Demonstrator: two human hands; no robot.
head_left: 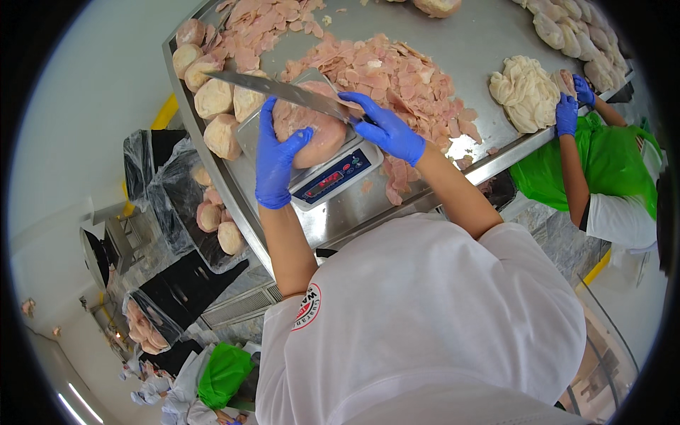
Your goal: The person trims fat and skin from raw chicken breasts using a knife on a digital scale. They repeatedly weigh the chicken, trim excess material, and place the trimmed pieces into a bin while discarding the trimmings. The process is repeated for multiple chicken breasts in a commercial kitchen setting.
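Note:
A large round piece of pink meat rests on a white digital scale near the table's front edge. My left hand, in a blue glove, grips the meat from its left side, with the thumb pressed across the front. In my right hand, also blue-gloved, is a long knife, its broad blade pointing left across the top of the meat. A thin pink flap of meat lies beside the blade near the right hand's fingers. The knife's handle is mostly hidden by that hand.
Thin meat slices are heaped behind the scale on the steel table. Several round meat pieces line its left edge. At the right, a co-worker's gloved hands are beside a pale pile. A plastic-lined crate stands at the left.

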